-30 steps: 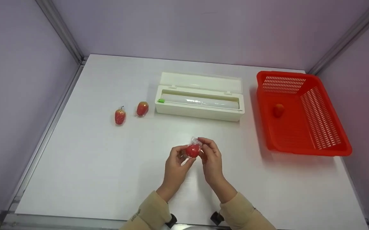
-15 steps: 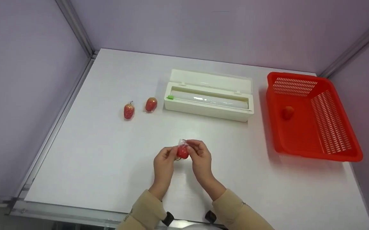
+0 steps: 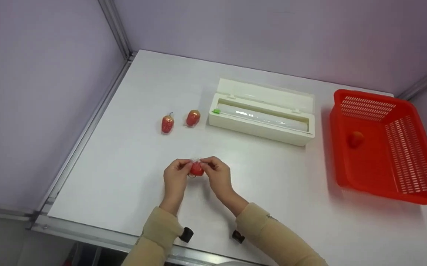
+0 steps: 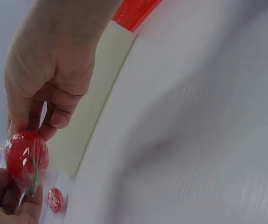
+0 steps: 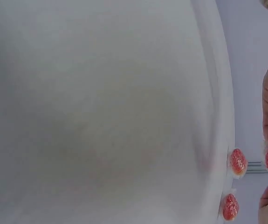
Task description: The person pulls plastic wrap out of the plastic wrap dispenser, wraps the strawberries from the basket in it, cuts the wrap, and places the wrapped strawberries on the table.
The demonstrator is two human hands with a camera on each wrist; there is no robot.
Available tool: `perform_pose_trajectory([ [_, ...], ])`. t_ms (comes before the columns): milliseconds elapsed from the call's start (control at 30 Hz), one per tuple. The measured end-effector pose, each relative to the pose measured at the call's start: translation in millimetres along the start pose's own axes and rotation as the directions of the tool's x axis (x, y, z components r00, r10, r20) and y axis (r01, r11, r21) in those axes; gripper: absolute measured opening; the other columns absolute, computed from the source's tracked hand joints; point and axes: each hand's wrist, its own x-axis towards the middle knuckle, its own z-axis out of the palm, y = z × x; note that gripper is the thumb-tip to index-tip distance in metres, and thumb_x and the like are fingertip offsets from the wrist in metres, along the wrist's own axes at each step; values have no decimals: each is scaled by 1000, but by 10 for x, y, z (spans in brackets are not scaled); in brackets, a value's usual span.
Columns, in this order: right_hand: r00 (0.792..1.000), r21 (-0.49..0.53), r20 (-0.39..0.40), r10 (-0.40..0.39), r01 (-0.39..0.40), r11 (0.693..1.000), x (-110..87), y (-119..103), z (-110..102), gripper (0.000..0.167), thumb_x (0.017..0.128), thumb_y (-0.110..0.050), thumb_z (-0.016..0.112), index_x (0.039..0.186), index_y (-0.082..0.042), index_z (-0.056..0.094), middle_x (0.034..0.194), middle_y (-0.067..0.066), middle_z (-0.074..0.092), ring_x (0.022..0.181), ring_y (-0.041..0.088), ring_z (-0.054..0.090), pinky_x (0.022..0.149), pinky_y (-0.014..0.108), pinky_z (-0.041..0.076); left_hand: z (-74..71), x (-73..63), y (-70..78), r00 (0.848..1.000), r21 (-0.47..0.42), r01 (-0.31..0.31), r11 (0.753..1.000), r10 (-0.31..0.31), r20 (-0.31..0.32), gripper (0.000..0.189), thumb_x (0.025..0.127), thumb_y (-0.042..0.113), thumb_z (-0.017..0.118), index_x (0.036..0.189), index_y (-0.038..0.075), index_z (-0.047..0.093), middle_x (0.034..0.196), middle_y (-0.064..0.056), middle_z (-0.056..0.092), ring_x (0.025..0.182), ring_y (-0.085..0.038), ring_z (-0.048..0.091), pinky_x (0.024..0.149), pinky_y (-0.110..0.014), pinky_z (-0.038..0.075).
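Observation:
A small red fruit with a green stem, wrapped in clear film, is held above the front part of the white table. My left hand pinches it from the left side. On the other side, the thumb and fingers of my right hand pinch the fruit and its film. The left wrist view shows the wrapped fruit between both hands, its stem lying against the film. Farther back on the table lie two more film-wrapped red and yellow fruits, one left and one right.
Behind the hands stands a white cling film box, lid raised, with a film roll and a green slider. At right is a red plastic basket containing a fruit. Walls border the table's back and sides.
The head view has shifted, so the table's things appear farther right. Both hands have turned the fruit between their fingers, and the film sticking up at its top shows less.

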Motion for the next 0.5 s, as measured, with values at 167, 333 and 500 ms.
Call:
perform_pose_trajectory([
  [167,992,-44,122,30,-24,999,196,252,138,17,87,-6,61,103,-1,61,95,15,65,76,17,62,69,31,55,-131,161,-22,1000,84,-15,996,14,10,13,87,10,62,96,3,67,96,-10,66,88,-16,58,73,-22,51],
  [333,972,-105,235,27,-2,994,321,294,145,36,87,0,58,123,-2,54,97,15,63,74,9,58,68,23,53,-187,273,-39,997,113,-20,993,11,81,23,86,7,60,109,2,61,92,-9,63,85,-16,56,67,-21,50],
  [500,959,-120,279,54,-21,993,436,281,180,25,89,-4,58,113,-4,60,103,14,62,75,8,59,70,25,54,-242,383,5,994,95,28,995,-37,100,30,89,10,57,117,5,51,99,-9,59,92,-17,53,73,-24,49],
])
